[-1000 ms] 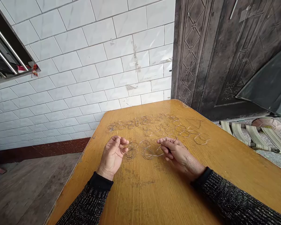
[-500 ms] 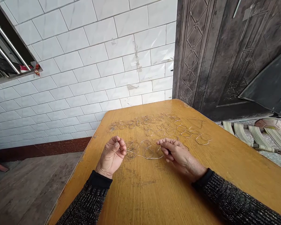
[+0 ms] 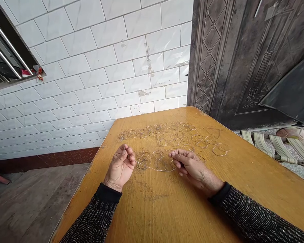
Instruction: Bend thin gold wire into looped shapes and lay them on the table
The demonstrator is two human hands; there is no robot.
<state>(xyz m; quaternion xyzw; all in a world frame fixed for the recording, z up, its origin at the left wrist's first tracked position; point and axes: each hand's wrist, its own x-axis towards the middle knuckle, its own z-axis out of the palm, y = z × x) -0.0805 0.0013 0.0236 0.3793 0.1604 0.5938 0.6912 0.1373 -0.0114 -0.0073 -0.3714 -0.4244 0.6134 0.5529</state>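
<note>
A thin, pale wire point(image 3: 158, 169) sags in a shallow curve between my two hands, above the table. My left hand point(image 3: 120, 167), palm turned up, pinches one end of it between thumb and fingertips. The other end is pinched in my right hand point(image 3: 188, 165), seen from its back, with the fingers curled. Just behind and between the hands lie coils of thin wire point(image 3: 142, 165), partly covered by the fingers. Farther back, several more looped wire pieces point(image 3: 158, 128) rest in rough rows, and one looped wire point(image 3: 220, 149) lies off to the right.
The wooden table point(image 3: 152, 216) has scuffed marks near the middle and stands close to a white tiled wall point(image 3: 78, 84). A dark carved door point(image 3: 225, 67) is at the right. Beside the table are a strap-seated frame point(image 3: 276, 148) and a ball point(image 3: 294, 134).
My left hand has risen very slightly, its fingertips shifting a little up and left. My right hand stays almost where it was, and the wire is still held between both.
</note>
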